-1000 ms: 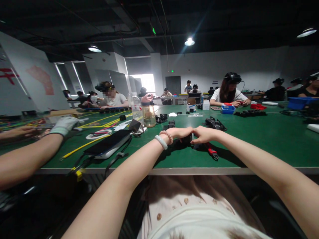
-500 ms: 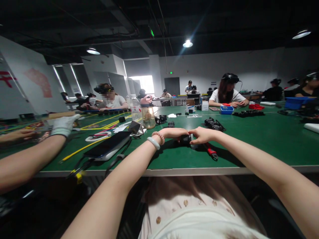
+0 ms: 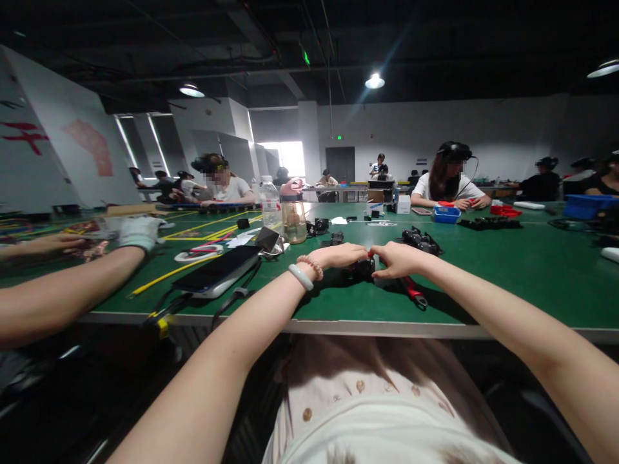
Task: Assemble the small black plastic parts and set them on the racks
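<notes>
Both my arms reach forward over the green table (image 3: 507, 283). My left hand (image 3: 341, 256) and my right hand (image 3: 399, 259) meet around a small black part (image 3: 362, 268) that rests on the table, fingers curled onto it from both sides. A bead bracelet and a pale bangle sit on my left wrist. Red-handled pliers (image 3: 411, 290) lie just under my right wrist, touching the table.
A dark flat device (image 3: 215, 272) with cables lies to the left, near a bottle (image 3: 293, 219) with a pink lid. More black parts (image 3: 420, 240) sit beyond my hands. A co-worker's arm with a white glove (image 3: 138, 232) reaches in at left. Other people sit at far tables.
My hands stay closed on the black part. The view has shifted a little to the left and down, so everything sits slightly to the right.
</notes>
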The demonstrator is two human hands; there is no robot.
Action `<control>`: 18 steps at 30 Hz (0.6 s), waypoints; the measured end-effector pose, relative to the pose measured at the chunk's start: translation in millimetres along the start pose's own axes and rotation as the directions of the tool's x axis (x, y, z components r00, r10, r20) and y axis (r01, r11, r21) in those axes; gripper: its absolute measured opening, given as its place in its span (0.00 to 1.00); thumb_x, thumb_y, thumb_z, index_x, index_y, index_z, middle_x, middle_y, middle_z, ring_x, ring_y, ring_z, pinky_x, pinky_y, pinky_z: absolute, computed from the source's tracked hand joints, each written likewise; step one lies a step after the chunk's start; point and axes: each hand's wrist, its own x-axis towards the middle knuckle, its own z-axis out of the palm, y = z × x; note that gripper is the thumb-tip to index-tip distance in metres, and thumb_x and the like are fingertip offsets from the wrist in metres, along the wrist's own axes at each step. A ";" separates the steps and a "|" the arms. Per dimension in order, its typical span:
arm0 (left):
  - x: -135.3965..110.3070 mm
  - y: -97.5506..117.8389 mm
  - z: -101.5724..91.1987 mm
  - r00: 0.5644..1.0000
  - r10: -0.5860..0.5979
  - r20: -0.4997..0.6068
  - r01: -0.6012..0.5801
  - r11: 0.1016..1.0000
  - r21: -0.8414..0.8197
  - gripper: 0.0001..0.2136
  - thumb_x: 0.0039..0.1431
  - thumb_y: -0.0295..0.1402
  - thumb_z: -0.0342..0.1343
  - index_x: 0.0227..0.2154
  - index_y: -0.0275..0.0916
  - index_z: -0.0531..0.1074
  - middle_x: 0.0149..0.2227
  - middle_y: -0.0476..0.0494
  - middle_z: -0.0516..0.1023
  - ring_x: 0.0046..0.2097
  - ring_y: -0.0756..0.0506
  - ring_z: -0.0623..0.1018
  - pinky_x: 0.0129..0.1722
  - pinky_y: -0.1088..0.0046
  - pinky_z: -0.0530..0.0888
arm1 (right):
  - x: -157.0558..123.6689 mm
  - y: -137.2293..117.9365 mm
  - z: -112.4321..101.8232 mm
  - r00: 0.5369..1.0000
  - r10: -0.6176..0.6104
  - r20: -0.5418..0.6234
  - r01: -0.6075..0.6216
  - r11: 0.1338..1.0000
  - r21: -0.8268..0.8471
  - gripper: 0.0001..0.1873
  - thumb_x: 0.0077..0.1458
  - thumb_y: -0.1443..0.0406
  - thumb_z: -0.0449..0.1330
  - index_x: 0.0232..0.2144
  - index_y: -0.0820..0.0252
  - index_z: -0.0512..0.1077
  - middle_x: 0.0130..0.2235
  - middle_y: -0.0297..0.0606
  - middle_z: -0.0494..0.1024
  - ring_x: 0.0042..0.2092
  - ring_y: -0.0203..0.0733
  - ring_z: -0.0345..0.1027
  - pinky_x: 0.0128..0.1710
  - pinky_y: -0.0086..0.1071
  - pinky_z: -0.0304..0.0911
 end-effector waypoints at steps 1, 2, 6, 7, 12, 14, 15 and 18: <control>-0.7 0.7 -0.6 1.000 -0.005 0.015 0.005 1.000 0.003 0.18 0.52 0.42 0.37 0.37 0.36 0.65 0.38 0.46 0.70 0.35 0.50 0.68 0.33 0.77 0.62 | 0.1 -0.5 0.2 1.000 -0.005 -0.008 0.005 1.000 0.000 0.27 0.42 0.51 0.52 0.41 0.63 0.62 0.30 0.41 0.73 0.28 0.40 0.65 0.21 0.26 0.48; -1.2 1.3 -0.9 0.999 -0.012 0.030 0.012 1.000 0.008 0.18 0.51 0.42 0.40 0.38 0.36 0.64 0.37 0.46 0.70 0.34 0.50 0.68 0.32 0.77 0.62 | 0.3 -1.0 0.3 1.000 -0.014 -0.013 0.014 1.000 0.005 0.26 0.42 0.51 0.53 0.40 0.63 0.62 0.29 0.41 0.73 0.28 0.40 0.65 0.22 0.26 0.48; -2.0 2.0 -0.3 0.998 -0.032 0.050 0.030 0.999 0.030 0.20 0.45 0.45 0.46 0.37 0.36 0.66 0.34 0.47 0.71 0.31 0.51 0.68 0.28 0.78 0.61 | 1.7 -1.9 0.0 0.999 -0.043 -0.012 0.043 0.998 0.052 0.22 0.43 0.54 0.54 0.37 0.62 0.65 0.27 0.39 0.72 0.27 0.37 0.65 0.22 0.25 0.49; -1.9 1.6 0.0 0.998 -0.038 0.052 0.036 0.999 0.034 0.20 0.45 0.45 0.45 0.35 0.35 0.66 0.33 0.47 0.71 0.30 0.51 0.68 0.28 0.78 0.61 | 1.9 -2.0 -0.2 0.999 -0.042 -0.009 0.043 0.997 0.069 0.20 0.43 0.54 0.54 0.36 0.63 0.65 0.27 0.39 0.72 0.26 0.36 0.64 0.22 0.25 0.49; -1.6 -0.9 0.2 0.996 -0.055 0.068 0.053 0.998 0.031 0.20 0.45 0.47 0.45 0.31 0.34 0.68 0.28 0.47 0.71 0.26 0.52 0.66 0.25 0.78 0.60 | 1.7 -2.6 -1.8 0.999 -0.045 -0.019 0.047 0.988 0.149 0.18 0.42 0.56 0.55 0.32 0.64 0.67 0.26 0.38 0.72 0.24 0.32 0.61 0.20 0.24 0.48; -2.0 -1.2 -0.2 0.998 -0.033 0.058 0.033 0.999 0.017 0.20 0.45 0.47 0.45 0.31 0.34 0.68 0.28 0.47 0.71 0.26 0.52 0.66 0.24 0.78 0.60 | 1.2 -2.4 -2.5 0.998 -0.050 -0.024 0.054 0.985 0.166 0.18 0.42 0.56 0.56 0.31 0.65 0.68 0.25 0.38 0.71 0.23 0.32 0.61 0.21 0.23 0.48; -2.2 -1.1 -0.3 0.998 -0.023 0.053 0.023 1.000 0.010 0.20 0.45 0.48 0.45 0.31 0.34 0.68 0.28 0.48 0.71 0.26 0.52 0.66 0.24 0.78 0.60 | 0.9 -2.2 -2.8 0.998 -0.053 -0.025 0.056 0.983 0.173 0.18 0.41 0.56 0.56 0.31 0.65 0.68 0.25 0.38 0.71 0.23 0.32 0.60 0.21 0.23 0.48; -2.6 -0.4 -0.4 0.999 -0.005 0.045 0.005 1.000 -0.011 0.21 0.45 0.48 0.45 0.32 0.35 0.68 0.28 0.48 0.71 0.26 0.52 0.66 0.24 0.79 0.59 | 0.5 -1.5 -3.2 0.998 -0.061 -0.032 0.066 0.980 0.186 0.18 0.41 0.57 0.56 0.32 0.65 0.68 0.24 0.37 0.71 0.23 0.31 0.60 0.21 0.23 0.48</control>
